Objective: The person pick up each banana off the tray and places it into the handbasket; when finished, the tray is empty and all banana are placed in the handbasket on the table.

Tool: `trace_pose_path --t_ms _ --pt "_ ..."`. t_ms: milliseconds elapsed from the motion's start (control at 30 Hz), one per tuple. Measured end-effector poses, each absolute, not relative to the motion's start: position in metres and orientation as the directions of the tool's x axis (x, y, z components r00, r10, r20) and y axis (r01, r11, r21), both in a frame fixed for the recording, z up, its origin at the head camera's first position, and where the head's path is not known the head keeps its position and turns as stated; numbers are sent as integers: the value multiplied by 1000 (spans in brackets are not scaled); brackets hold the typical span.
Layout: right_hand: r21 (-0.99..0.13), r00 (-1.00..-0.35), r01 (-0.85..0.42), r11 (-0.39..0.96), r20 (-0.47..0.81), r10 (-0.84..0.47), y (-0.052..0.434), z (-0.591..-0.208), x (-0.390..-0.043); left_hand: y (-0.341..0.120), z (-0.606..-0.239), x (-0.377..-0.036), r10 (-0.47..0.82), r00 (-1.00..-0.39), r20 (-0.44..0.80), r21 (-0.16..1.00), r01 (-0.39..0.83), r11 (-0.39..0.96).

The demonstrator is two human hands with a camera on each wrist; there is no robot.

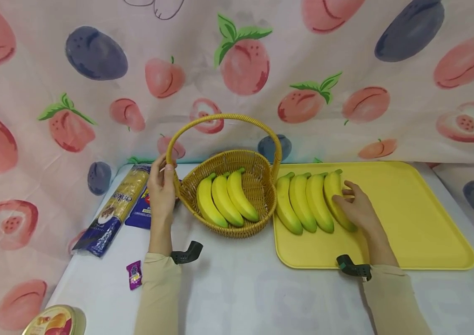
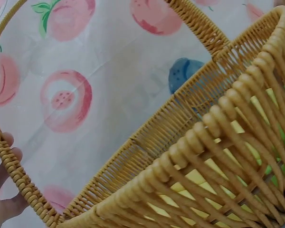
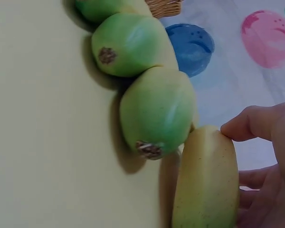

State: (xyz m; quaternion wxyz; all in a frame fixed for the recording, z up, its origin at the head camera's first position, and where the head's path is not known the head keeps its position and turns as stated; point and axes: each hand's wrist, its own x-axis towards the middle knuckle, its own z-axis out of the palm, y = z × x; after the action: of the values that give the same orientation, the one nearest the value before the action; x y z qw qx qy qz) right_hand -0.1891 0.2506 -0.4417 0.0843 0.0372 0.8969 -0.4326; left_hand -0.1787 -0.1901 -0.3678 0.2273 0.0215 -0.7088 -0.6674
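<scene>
Nearest me, my right hand (image 1: 356,207) curls its grip round the rightmost banana (image 1: 337,200) on the yellow tray (image 1: 421,223), my left hand (image 1: 162,188) clamps the wicker basket (image 1: 258,186) handle, so I judge lifting it leftward comes next.

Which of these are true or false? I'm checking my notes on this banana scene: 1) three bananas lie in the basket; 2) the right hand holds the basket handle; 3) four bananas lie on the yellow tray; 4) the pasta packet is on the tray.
1) True: three bananas lie in the wicker basket.
2) False: the left hand grips the basket handle; the right hand holds the rightmost banana on the tray.
3) True: four bananas lie side by side on the yellow tray.
4) False: the pasta packet lies on the table, left of the basket.
</scene>
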Motion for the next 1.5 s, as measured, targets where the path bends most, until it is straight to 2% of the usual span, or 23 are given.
trace_pose_path --t_ms 267,567,1000,1500 --pt "-784 -978 155 602 -209 -21 249 -430 -185 -198 -381 -187 -337 -894 296 953 252 169" --pt "-785 -967 154 600 -244 -71 248 -423 -181 -189 -360 -173 -329 -903 275 956 221 192" --pt "-781 -960 24 624 -191 -202 236 -413 -180 -200 -378 -184 -338 -898 282 957 240 161" --pt "-809 -920 -87 582 -159 -358 215 -398 -174 -199 -377 -185 -331 -900 284 957 243 161"
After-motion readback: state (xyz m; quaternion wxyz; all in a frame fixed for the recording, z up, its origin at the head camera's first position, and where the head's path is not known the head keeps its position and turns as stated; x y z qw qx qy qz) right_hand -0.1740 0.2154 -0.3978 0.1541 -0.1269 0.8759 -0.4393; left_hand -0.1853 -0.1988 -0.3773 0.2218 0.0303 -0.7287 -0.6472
